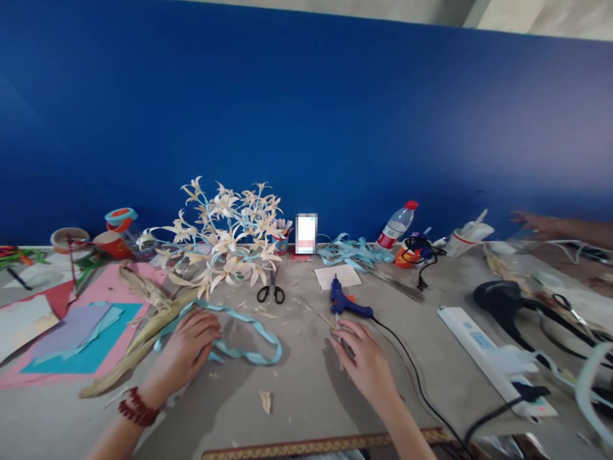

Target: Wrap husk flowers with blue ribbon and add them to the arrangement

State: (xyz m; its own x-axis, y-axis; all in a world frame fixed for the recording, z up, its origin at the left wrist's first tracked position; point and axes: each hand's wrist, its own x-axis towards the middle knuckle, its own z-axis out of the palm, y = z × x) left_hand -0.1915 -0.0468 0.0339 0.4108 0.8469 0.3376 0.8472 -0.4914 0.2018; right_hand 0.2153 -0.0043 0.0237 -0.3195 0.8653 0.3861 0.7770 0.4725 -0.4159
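Glue gun (341,301) just beyond my right hand (361,358), nozzle (335,280) and long axis pointing away; left hand (192,338) over ribbon (272,356); I cannot tell either grip.

Bare left hand (194,337), dark red beaded bracelet (138,407) in stacked rows at its wrist (160,382), bare right hand (364,359)

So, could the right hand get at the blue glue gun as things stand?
Probably yes: the right hand is just on the near side of the glue gun, with nothing bulky seen between them, and the black cord runs to the right rather than across the way.
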